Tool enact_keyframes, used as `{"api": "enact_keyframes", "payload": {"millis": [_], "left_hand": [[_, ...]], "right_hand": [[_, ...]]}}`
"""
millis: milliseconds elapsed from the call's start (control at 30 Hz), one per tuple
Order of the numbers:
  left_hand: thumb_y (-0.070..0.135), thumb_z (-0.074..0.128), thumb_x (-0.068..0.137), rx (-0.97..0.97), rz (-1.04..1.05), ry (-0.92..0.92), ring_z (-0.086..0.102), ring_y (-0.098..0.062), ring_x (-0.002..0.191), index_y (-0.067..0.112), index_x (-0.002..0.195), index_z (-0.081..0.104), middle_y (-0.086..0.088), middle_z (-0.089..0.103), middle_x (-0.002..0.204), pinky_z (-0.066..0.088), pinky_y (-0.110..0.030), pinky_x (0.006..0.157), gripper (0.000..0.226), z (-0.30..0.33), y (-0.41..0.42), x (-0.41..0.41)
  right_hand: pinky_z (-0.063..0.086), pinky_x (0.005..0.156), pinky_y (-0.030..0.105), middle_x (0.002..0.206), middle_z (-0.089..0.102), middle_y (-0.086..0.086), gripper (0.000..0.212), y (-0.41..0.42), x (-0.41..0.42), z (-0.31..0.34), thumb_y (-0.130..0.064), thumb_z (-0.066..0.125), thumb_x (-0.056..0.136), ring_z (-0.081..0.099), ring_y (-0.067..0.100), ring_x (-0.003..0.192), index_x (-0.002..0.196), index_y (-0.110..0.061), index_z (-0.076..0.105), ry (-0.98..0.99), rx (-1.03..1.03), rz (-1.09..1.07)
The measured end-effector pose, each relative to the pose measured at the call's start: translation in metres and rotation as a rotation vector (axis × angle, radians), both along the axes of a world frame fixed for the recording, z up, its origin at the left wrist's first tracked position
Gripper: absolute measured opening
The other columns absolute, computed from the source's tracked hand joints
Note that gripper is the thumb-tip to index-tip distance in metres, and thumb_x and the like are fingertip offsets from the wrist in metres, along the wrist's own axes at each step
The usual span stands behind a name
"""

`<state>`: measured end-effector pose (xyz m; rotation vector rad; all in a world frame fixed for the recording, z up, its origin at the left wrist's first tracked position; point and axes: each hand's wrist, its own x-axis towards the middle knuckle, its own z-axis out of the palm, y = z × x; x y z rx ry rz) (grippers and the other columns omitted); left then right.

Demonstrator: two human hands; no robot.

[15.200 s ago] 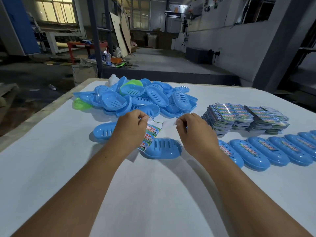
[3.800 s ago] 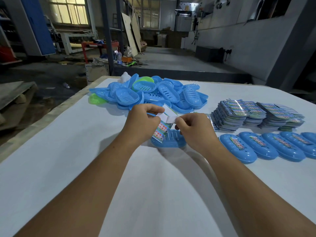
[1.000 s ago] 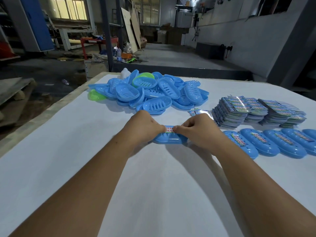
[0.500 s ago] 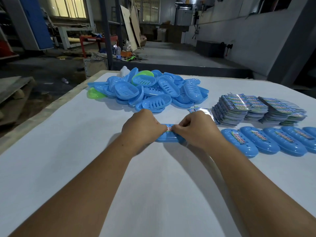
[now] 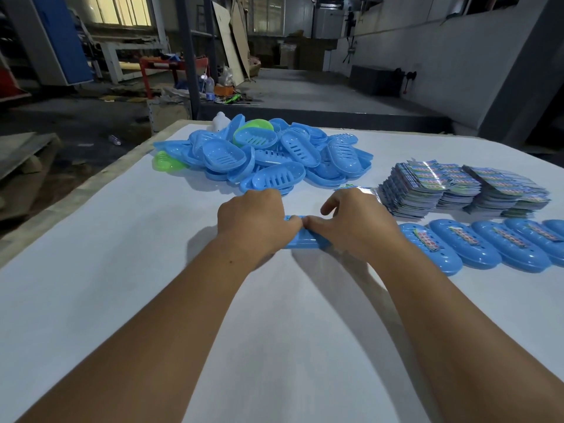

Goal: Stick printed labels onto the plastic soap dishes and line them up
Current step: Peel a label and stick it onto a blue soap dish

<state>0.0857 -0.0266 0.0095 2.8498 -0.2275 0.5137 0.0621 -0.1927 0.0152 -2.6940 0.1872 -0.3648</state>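
Observation:
A blue soap dish (image 5: 302, 242) lies upside down on the white table (image 5: 122, 270), mostly covered by both hands. My left hand (image 5: 253, 219) grips its left end, thumb on top. My right hand (image 5: 351, 222) grips its right end, and the two thumbs meet on the dish's top, hiding the label there. To the right runs a row of labelled blue dishes (image 5: 482, 248). Behind them stand stacks of printed labels (image 5: 457, 187). A heap of unlabelled blue dishes (image 5: 268, 157) lies at the back.
Two green dishes (image 5: 166, 161) sit in the heap, and a white bottle (image 5: 220, 122) stands behind it. A loose shiny backing sheet (image 5: 357, 189) lies behind my right hand. The table's left edge (image 5: 76, 193) drops to the workshop floor.
Both thumbs have slid together over the dish's top and now cover the label strip that showed between them. Earlier, both hands peeled a label above the dish.

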Motion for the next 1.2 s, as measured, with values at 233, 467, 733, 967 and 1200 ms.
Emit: {"api": "enact_keyframes", "payload": {"millis": [233, 467, 733, 967, 1200], "left_hand": [[0.05, 0.053, 0.086, -0.312, 0.01, 0.093, 0.059, -0.023, 0.085, 0.031, 0.09, 0.055, 0.006, 0.063, 0.089, 0.04, -0.034, 0.069, 0.019, -0.001, 0.004, 0.004], [0.041, 0.043, 0.093, -0.325, 0.041, 0.025, 0.054, -0.026, 0.081, 0.026, 0.092, 0.057, 0.003, 0.061, 0.087, 0.038, -0.034, 0.07, 0.021, 0.001, 0.006, 0.007], [0.041, 0.048, 0.09, -0.299, 0.041, 0.062, 0.058, -0.022, 0.081, 0.032, 0.09, 0.058, 0.009, 0.063, 0.088, 0.041, -0.034, 0.07, 0.013, 0.0, 0.007, 0.002], [0.041, 0.05, 0.088, -0.26, 0.059, 0.118, 0.06, -0.024, 0.086, 0.032, 0.086, 0.056, 0.005, 0.067, 0.095, 0.043, -0.034, 0.073, 0.011, 0.002, 0.006, 0.001], [0.041, 0.053, 0.087, -0.218, 0.071, 0.108, 0.06, -0.024, 0.085, 0.032, 0.079, 0.053, 0.005, 0.068, 0.094, 0.041, -0.033, 0.073, 0.012, -0.002, 0.009, 0.006]], "right_hand": [[0.046, 0.091, 0.027, 0.124, 0.066, -0.016, 0.046, 0.007, -0.006, -0.003, -0.043, 0.07, 0.083, 0.06, 0.006, 0.105, 0.128, -0.035, 0.064, -0.025, 0.147, 0.393], [0.048, 0.094, 0.038, 0.117, 0.056, -0.008, 0.054, 0.001, -0.017, 0.006, -0.063, 0.069, 0.077, 0.055, 0.019, 0.108, 0.128, -0.048, 0.057, 0.091, -0.131, 0.354], [0.045, 0.081, 0.038, 0.109, 0.06, 0.004, 0.065, -0.045, -0.027, 0.016, -0.077, 0.059, 0.063, 0.054, 0.031, 0.104, 0.101, -0.024, 0.059, 0.251, -0.32, 0.017], [0.029, 0.075, 0.034, 0.08, 0.053, 0.0, 0.047, -0.062, -0.034, 0.023, -0.063, 0.069, 0.07, 0.045, 0.023, 0.079, 0.077, -0.02, 0.05, 0.294, -0.284, -0.064], [0.037, 0.088, 0.034, 0.13, 0.056, 0.009, 0.052, -0.076, -0.031, 0.023, -0.016, 0.066, 0.082, 0.048, 0.034, 0.12, 0.132, -0.021, 0.053, 0.257, -0.227, -0.106]]}}
